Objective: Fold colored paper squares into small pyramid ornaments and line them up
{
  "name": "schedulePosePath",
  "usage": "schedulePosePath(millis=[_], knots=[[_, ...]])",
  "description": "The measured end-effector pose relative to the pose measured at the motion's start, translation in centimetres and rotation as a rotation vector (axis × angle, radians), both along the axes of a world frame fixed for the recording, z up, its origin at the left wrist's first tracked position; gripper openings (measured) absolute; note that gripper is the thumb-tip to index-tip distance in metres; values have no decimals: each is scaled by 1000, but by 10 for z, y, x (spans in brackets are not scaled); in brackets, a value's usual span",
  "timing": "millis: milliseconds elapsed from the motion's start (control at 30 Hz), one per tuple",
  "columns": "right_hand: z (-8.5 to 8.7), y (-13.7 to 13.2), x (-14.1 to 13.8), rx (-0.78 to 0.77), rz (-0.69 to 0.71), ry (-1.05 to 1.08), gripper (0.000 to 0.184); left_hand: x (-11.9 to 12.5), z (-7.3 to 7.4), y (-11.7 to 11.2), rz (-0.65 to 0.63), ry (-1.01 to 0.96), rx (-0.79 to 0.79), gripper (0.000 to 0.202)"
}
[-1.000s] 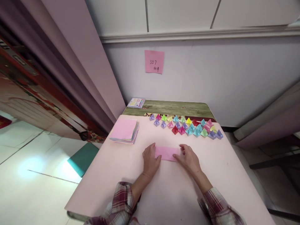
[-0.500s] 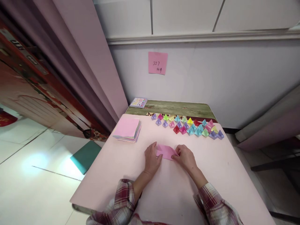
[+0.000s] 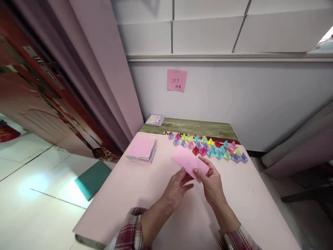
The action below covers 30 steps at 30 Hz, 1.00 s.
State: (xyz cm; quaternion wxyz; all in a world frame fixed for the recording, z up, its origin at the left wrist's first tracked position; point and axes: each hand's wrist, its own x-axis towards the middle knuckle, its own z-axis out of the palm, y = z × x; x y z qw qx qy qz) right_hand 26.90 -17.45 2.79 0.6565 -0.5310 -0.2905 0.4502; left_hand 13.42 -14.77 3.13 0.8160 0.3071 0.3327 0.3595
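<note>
A folded pink paper (image 3: pixel 189 161) is held up above the pink table (image 3: pixel 130 194). My right hand (image 3: pixel 211 181) pinches its near right end between thumb and fingers. My left hand (image 3: pixel 177 186) is under the paper's near edge, fingers stretched toward it and touching it from below. Both sleeves are plaid.
A stack of pink square sheets (image 3: pixel 142 148) lies at the table's left back. Several small folded paper shapes in many colours (image 3: pixel 208 146) sit in rows along the back. A small paper pack (image 3: pixel 155 120) rests on the wooden ledge by the wall. A pink note (image 3: pixel 177 80) is stuck on the wall.
The pink paper lay flat on the table under both hands; now it is lifted off the table and tilted, with my right hand gripping it and my left beneath it.
</note>
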Motion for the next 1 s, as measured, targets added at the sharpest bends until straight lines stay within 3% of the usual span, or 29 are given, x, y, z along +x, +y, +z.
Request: schedulePosePath(millis=[100, 267, 367, 500, 667, 800, 1000], knots=[[5, -8, -1, -13, 1, 47, 69, 10, 16, 2, 91, -33, 70, 34], [9, -20, 12, 8, -90, -13, 47, 10, 26, 8, 173, 59, 44, 34], [13, -28, 20, 93, -83, -169, 41, 4, 34, 11, 191, 61, 29, 37], [12, -38, 28, 295, -11, -482, 48, -3, 45, 12, 186, 82, 41, 37], [16, -37, 37, 432, 67, -873, 41, -1, 51, 7, 113, 109, 69, 37], [25, -34, 41, 481, 72, -876, 24, 1, 52, 2, 58, 119, 82, 39], [28, -37, 38, 472, 15, -749, 15, 0, 59, -2, 81, 126, 143, 37]])
